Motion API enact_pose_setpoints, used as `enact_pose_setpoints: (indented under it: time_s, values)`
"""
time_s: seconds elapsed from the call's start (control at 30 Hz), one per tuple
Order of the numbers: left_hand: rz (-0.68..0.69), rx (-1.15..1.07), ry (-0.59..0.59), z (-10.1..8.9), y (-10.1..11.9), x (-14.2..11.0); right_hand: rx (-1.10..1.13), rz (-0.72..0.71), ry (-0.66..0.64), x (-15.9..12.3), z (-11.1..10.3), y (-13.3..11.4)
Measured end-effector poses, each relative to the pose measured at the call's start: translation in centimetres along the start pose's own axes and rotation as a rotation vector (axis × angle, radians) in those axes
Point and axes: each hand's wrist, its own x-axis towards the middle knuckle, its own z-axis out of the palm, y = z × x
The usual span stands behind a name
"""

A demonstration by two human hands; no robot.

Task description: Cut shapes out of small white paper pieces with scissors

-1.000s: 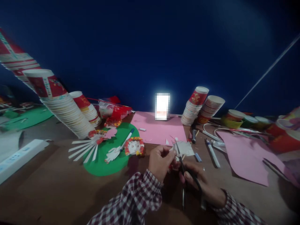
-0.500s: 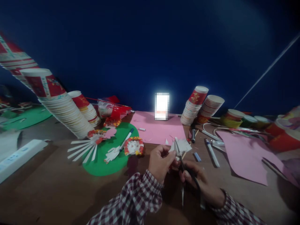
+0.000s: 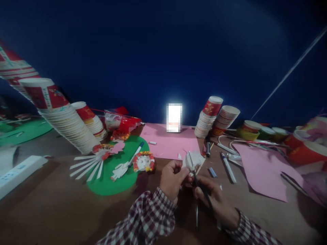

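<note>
A small piece of white paper [image 3: 197, 159] is pinched between the thumb and fingers of my left hand [image 3: 172, 177]. My right hand [image 3: 217, 198] grips dark-handled scissors [image 3: 205, 195], whose blades point away from me and lie at the paper, a little apart. Below my right hand hangs a thin shiny strip, whose kind I cannot make out. Left of my hands, a red-and-white paper-cup cutout with a face [image 3: 143, 161] and a white paper hand shape [image 3: 121, 170] lie on or at the edge of a green sheet [image 3: 107, 186].
Tall stacks of paper cups [image 3: 66, 126] lean at the left, with shorter stacks [image 3: 205, 121] behind my hands. Pink paper [image 3: 170, 142] lies at the back, another pink sheet [image 3: 263, 173] at the right. A marker [image 3: 229, 168], a blue eraser-like block [image 3: 212, 172] and a power strip [image 3: 21, 174] are around.
The scissor blades have closed somewhat on the white paper, and the paper has tilted slightly. The whole view has shifted a little; both hands keep their holds.
</note>
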Motion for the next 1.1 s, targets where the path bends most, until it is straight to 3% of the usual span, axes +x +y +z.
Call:
enact_pose_setpoints:
  time_s: [0.43,1.1]
  values:
    - [-0.079,-0.024,-0.006,-0.07,-0.13,0.26,-0.001,-0.083,0.04,0.28,0.15,-0.07]
    - [-0.092,0.054,-0.031,-0.38,-0.28,0.28,0.081,-0.057,0.069,0.2,0.11,-0.19]
